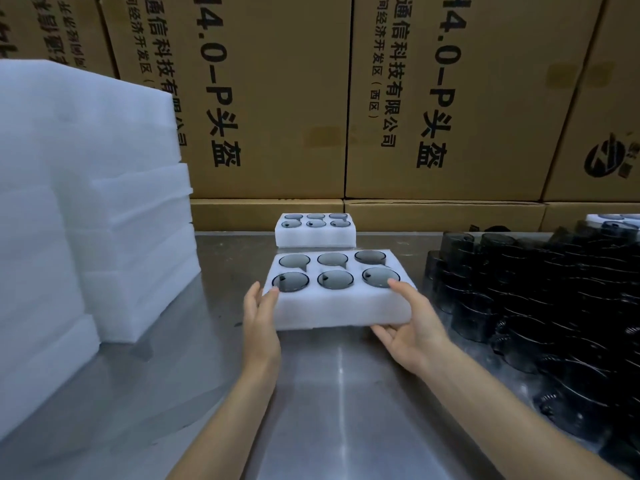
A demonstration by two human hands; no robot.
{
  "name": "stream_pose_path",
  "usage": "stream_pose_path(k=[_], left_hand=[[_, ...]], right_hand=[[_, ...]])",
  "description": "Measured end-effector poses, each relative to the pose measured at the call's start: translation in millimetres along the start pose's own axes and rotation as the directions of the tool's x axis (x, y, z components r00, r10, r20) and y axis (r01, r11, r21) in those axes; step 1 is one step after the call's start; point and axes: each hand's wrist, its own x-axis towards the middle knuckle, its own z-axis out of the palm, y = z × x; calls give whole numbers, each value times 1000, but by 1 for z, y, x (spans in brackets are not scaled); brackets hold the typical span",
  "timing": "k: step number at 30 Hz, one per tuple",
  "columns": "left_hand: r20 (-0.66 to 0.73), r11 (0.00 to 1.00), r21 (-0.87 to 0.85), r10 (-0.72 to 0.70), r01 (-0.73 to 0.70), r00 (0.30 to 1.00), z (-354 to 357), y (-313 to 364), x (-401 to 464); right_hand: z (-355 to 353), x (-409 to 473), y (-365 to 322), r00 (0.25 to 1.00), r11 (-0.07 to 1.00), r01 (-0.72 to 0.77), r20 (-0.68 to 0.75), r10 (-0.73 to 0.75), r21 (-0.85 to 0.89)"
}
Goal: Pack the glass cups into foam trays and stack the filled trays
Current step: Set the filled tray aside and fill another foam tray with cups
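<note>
Both hands gripping filled foam tray (341, 303), left hand (260, 318) and right hand (412, 322) at its sides

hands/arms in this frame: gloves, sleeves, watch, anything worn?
Nothing worn that the head view shows. The left hand and right hand are bare, with no gloves, rings or tape visible. Both forearms are bare right down to the bottom edge of the frame: no sleeve cuff, watch or wristband shows. Anything above that is out of view.
</note>
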Motion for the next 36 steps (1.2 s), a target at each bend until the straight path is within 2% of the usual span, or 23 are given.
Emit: stream_pose_path(k=[10, 17, 22, 24, 31, 36], left_hand=[[-9, 998, -3, 59, -59, 998, 5, -12, 23], [-42, 997, -49, 58, -60, 997, 13, -14, 32], [4, 998, 2, 68, -68, 998, 21, -19, 42], [19, 997, -15, 81, -81, 997, 22, -20, 43], [43, 988, -21, 155, -154, 987, 24, -23, 42], [49, 988, -20, 154, -153, 987, 26, -22, 47]], right_hand=[[81, 121, -50, 992, 989, 127, -13, -127, 72], [134, 197, -72, 984, 984, 180, 7, -180, 10], [138, 240, -70, 989, 986, 145, 7, -145, -76], [132, 253, -65, 992, 992, 121, -17, -122, -35], [134, 273, -65, 981, 981, 191, -37, -190, 38], [146, 276, -63, 980, 979, 191, -36, -194, -76]])
